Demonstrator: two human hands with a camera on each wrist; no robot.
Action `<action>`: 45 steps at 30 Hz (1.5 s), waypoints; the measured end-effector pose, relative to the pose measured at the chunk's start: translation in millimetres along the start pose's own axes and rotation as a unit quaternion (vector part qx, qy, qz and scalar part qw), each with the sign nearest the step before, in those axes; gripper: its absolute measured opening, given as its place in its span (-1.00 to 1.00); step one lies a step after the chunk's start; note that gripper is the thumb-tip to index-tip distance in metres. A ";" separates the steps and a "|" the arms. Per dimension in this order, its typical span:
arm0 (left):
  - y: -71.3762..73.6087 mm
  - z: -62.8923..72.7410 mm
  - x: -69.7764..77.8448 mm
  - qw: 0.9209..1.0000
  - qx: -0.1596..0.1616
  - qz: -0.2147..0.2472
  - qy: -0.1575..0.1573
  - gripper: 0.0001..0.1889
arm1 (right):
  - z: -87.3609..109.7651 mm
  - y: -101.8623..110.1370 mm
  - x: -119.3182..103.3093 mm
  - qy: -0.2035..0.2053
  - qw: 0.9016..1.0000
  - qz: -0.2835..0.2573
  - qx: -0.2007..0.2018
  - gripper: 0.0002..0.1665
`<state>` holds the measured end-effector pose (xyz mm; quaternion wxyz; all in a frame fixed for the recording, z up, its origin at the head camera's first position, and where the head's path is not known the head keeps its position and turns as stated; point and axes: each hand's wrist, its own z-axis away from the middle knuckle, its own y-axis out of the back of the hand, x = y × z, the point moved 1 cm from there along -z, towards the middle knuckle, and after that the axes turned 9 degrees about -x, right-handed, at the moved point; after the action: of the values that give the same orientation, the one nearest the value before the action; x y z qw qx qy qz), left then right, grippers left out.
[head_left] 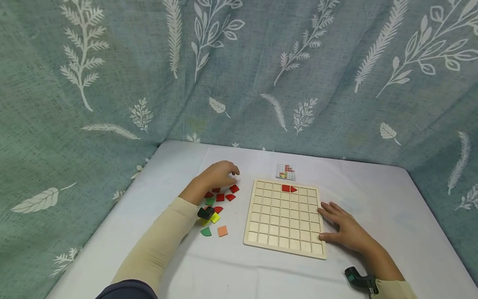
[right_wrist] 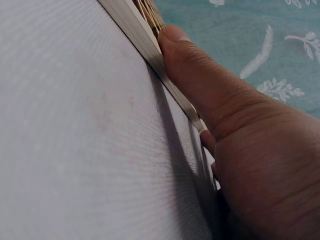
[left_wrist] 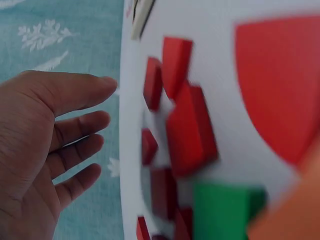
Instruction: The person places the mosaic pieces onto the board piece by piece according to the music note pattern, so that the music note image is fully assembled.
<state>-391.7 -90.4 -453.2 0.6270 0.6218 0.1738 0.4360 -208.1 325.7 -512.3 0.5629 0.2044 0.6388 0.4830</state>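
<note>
My left hand (head_left: 215,175) hovers over the far end of a scatter of coloured pieces, its fingers loosely bent. In the left wrist view, thumb and fingers (left_wrist: 80,145) stand apart with nothing between them. Below the hand lie red pieces such as a square (head_left: 220,197) and a rounded wedge (head_left: 230,197). At the right edge of the pale wooden grid board (head_left: 284,220) rests my right hand (head_left: 343,228), fingers spread and thumb (right_wrist: 195,70) on the rim. A red square (head_left: 285,188) and a red pointed piece (head_left: 293,189) sit side by side in the board's far row.
Behind the board lies a small pattern card (head_left: 286,172) printed with a coloured figure on a grid. Nearer the left sleeve are a yellow square (head_left: 215,217), an orange square (head_left: 222,231) and a green wedge (head_left: 206,231). Leaf-print cloth (head_left: 239,83) encloses the white table (head_left: 224,270).
</note>
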 end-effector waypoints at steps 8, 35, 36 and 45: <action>-11.5 15.0 -10.7 1.000 -0.006 0.006 0.024 -0.71 | 1.1 -0.4 -2.0 -0.002 1.000 -0.001 -0.002 0.16; -12.7 -2.3 5.5 0.999 -0.049 -0.010 -0.013 -0.74 | 0.3 2.8 -3.6 -0.012 1.000 0.006 0.006 0.16; -11.6 -4.0 8.0 0.999 -0.048 -0.013 -0.018 -0.72 | 0.3 2.9 -3.3 -0.012 1.000 0.006 0.006 0.16; -9.9 -18.4 35.6 0.996 -0.035 -0.037 -0.074 -0.72 | 1.1 1.0 -4.2 -0.004 1.000 -0.004 0.006 0.15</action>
<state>-382.5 -50.2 -454.0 0.6753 0.6233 0.1341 0.3707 -206.2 323.2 -509.1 0.5657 0.2072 0.6406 0.4761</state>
